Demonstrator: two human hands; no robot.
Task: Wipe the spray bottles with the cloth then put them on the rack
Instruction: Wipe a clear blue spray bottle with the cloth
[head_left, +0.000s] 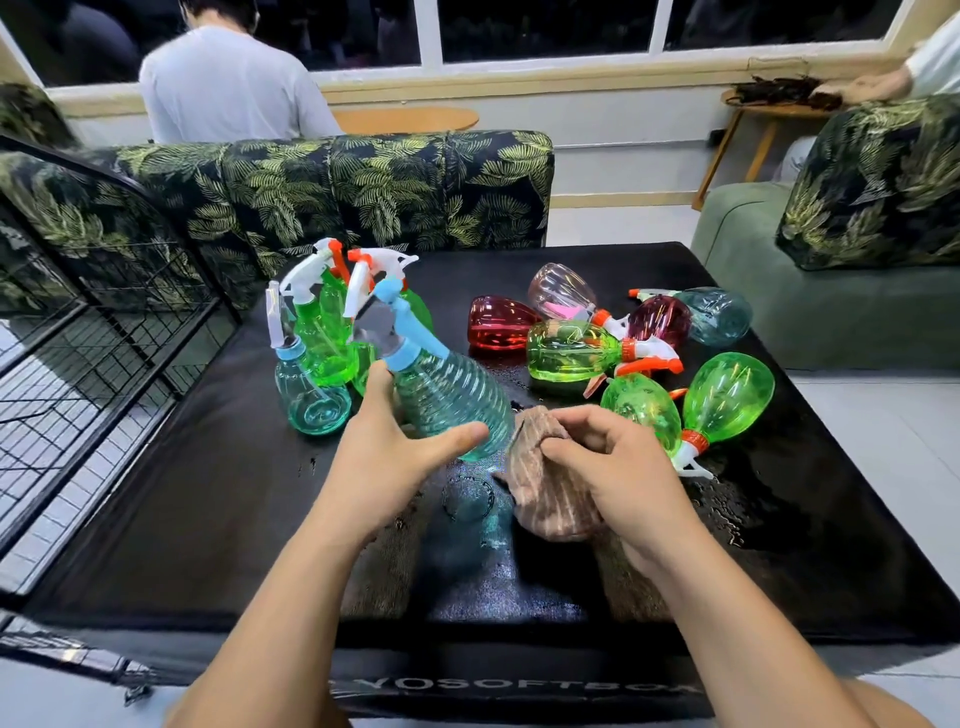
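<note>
Left hand (387, 457) gripped the tilted, ribbed teal clear-plastic spray bottle (452, 400) low on its body, thumb across the front, fingers wrapped behind. Pale-blue collar and trigger head pointed up-left. Right hand (608, 462) pinched the bunched brown striped cloth (545, 499) just beside the bottle's base, over the wet black mat (208, 519). Smooth green and teal bottles (317, 338) stood behind; green, red and pink bottles (571, 351) lay to the right. Black wire rack (78, 338) at left.

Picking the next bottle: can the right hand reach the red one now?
Probably, but tightly: the right hand grips the cloth, and the red bottle lies past a narrow gap between the held teal bottle and a green bottle.
</note>
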